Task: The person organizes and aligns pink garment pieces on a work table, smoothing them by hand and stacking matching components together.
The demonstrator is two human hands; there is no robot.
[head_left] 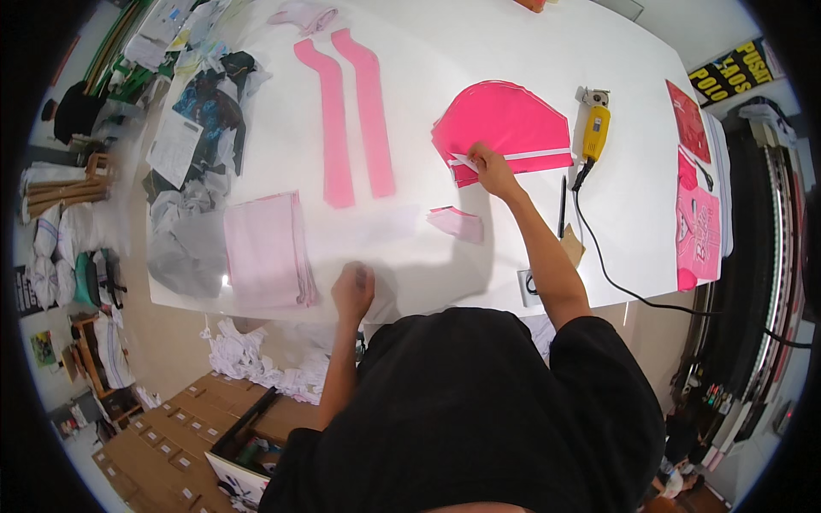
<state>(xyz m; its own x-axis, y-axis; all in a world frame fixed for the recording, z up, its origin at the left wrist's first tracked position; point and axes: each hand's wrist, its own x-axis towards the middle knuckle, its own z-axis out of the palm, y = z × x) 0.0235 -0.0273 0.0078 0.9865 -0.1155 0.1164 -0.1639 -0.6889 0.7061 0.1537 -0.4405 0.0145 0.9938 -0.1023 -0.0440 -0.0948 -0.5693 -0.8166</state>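
Fabric stack (505, 115) in hot pink is lying on the right half of the white table (282, 162), left of the yellow cutter (597, 128). The right hand (496, 171) is at its near left corner, and it looks to us like thumb and fingertips are pinching the end of the white strip (539, 155) that runs across the near side. The left hand (353, 292) is well apart, near the front edge, fingers curled in; we honestly can't tell if they're clenched or loose, or holding anything.

For handling that strip, we'd go light: pinch the strip only, keep it flat and straight, and don't drag the top layer. We'd also bring the free hand over to steady the stack, since thin cloth probably shifts easily.

As for writing, we can make out big yellow lettering on the black sign (734, 75), a printed word across the pink garment (701, 229), and pale labels on the cardboard boxes (171, 427), too small for us to read. No lettering that we can spot on the hot pink cloth.
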